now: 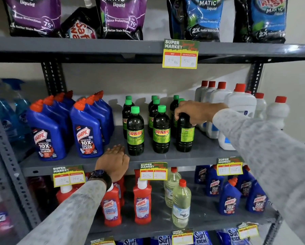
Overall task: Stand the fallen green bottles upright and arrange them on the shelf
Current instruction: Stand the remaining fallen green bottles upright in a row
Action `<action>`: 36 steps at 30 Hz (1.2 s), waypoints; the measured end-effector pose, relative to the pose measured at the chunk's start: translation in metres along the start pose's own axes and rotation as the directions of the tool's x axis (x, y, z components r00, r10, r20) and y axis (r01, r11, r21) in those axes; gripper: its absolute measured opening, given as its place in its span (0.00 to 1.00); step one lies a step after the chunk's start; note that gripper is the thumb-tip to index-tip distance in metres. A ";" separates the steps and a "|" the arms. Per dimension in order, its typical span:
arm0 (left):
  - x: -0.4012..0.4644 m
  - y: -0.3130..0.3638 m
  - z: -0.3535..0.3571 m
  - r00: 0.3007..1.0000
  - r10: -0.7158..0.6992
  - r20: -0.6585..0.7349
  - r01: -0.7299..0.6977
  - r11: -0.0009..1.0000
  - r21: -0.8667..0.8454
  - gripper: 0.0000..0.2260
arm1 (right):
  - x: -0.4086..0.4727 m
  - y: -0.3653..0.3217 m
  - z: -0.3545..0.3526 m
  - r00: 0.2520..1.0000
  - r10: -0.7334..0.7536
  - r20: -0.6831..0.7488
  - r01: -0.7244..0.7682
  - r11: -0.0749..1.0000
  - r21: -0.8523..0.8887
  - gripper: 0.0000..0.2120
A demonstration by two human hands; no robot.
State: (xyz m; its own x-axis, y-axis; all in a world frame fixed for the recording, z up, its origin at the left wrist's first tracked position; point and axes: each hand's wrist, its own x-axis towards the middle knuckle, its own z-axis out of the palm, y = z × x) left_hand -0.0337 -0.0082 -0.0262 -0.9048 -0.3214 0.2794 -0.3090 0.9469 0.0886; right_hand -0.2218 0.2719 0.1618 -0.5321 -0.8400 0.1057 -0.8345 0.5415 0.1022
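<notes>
Several dark bottles with green caps and green "SUNNY" labels stand upright in three rows on the middle shelf [165, 157]. The front left bottle [135, 133] and the front middle bottle [161, 132] stand free. My right hand [192, 112] grips the neck of the front right bottle [185, 137], which stands upright on the shelf; its cap is hidden under my fingers. My left hand [115, 160] rests flat on the shelf's front edge, just left of the front left bottle, holding nothing.
Blue Harpic bottles [87, 129] stand close on the left of the green ones. White bottles with red caps [240, 105] crowd the right. Price tags [153, 171] hang from the shelf edge. Red bottles [142, 202] and clear bottles fill the shelf below.
</notes>
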 end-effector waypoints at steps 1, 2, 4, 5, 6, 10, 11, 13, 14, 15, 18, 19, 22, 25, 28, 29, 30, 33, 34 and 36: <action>0.000 0.000 0.000 1.000 -0.001 -0.005 0.001 1.000 -0.001 0.27 | 0.001 0.002 0.002 1.000 0.008 -0.013 -0.007 1.000 0.023 0.30; 0.000 0.000 0.000 1.000 -0.001 -0.008 0.001 1.000 -0.001 0.27 | 0.002 0.005 0.005 0.999 0.024 -0.034 -0.023 0.998 0.054 0.32; -0.001 0.000 -0.001 1.000 -0.003 -0.007 0.003 1.000 -0.007 0.27 | 0.002 0.012 0.010 0.994 0.072 -0.085 -0.061 0.990 0.124 0.38; -0.001 0.001 -0.001 1.000 -0.005 -0.007 0.005 1.000 -0.012 0.27 | 0.001 0.015 0.013 0.990 0.092 -0.110 -0.073 0.984 0.163 0.43; -0.002 0.001 -0.001 1.000 -0.005 -0.011 0.005 1.000 -0.013 0.27 | -0.001 0.018 0.017 0.984 0.114 -0.139 -0.081 0.971 0.225 0.47; -0.003 0.001 0.000 1.000 0.004 -0.026 -0.004 1.000 -0.012 0.26 | -0.016 0.020 0.053 0.874 0.374 -0.310 0.023 0.605 0.796 0.51; -0.003 0.001 0.000 1.000 0.002 -0.030 -0.002 1.000 -0.013 0.26 | -0.020 0.018 0.069 0.832 0.466 -0.300 0.046 0.481 0.876 0.51; -0.002 0.002 0.000 1.000 -0.004 -0.030 0.004 1.000 -0.017 0.26 | -0.027 0.012 0.104 0.808 0.547 -0.219 0.013 0.355 0.935 0.53; -0.002 0.003 -0.001 1.000 -0.005 -0.028 0.005 1.000 -0.016 0.26 | -0.029 0.008 0.121 0.816 0.550 -0.177 -0.018 0.330 0.944 0.55; -0.002 0.003 -0.001 1.000 -0.004 -0.030 0.004 1.000 -0.013 0.26 | -0.029 0.005 0.136 0.822 0.551 -0.144 -0.038 0.306 0.951 0.55; -0.002 0.003 -0.001 0.999 -0.006 -0.033 0.006 1.000 -0.011 0.25 | -0.025 0.000 0.160 0.808 0.572 -0.142 -0.039 0.292 0.956 0.47; -0.002 0.003 -0.001 0.999 -0.008 -0.031 0.008 1.000 -0.013 0.25 | -0.024 -0.001 0.163 0.797 0.584 -0.156 -0.047 0.317 0.947 0.43; -0.001 0.002 0.000 1.000 -0.009 -0.026 0.009 1.000 -0.014 0.25 | -0.023 -0.006 0.166 0.754 0.629 -0.188 -0.106 0.400 0.911 0.33; -0.001 0.002 0.001 1.000 -0.010 -0.024 0.010 1.000 -0.014 0.26 | -0.023 -0.012 0.167 0.696 0.675 -0.246 -0.141 0.464 0.875 0.32; 0.000 0.001 0.002 1.000 -0.014 -0.025 0.014 1.000 -0.017 0.26 | -0.022 -0.014 0.168 0.662 0.692 -0.286 -0.160 0.503 0.849 0.35; 0.000 0.001 0.002 1.000 -0.015 -0.026 0.014 1.000 -0.017 0.26 | -0.023 -0.014 0.168 0.660 0.692 -0.293 -0.162 0.511 0.844 0.36; 0.000 0.001 0.002 1.000 -0.015 -0.025 0.014 1.000 -0.018 0.26 | -0.024 -0.013 0.168 0.664 0.688 -0.295 -0.157 0.513 0.844 0.36; 0.000 0.001 0.003 1.000 -0.015 -0.026 0.015 1.000 -0.019 0.26 | -0.029 -0.011 0.170 0.709 0.655 -0.260 -0.115 0.472 0.874 0.36; 0.000 0.000 0.003 1.000 -0.015 -0.026 0.014 1.000 -0.018 0.26 | -0.030 -0.011 0.170 0.718 0.649 -0.251 -0.111 0.462 0.880 0.36; 0.001 0.000 0.003 1.000 -0.015 -0.026 0.014 1.000 -0.018 0.26 | -0.032 -0.011 0.171 0.706 0.662 -0.253 -0.123 0.466 0.876 0.36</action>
State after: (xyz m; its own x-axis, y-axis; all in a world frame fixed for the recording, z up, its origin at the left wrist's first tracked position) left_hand -0.0350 -0.0087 -0.0287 -0.8924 -0.3349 0.3026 -0.3166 0.9423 0.1093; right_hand -0.2204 0.2873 -0.0115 -0.8917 -0.2256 0.3923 -0.4486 0.3258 -0.8323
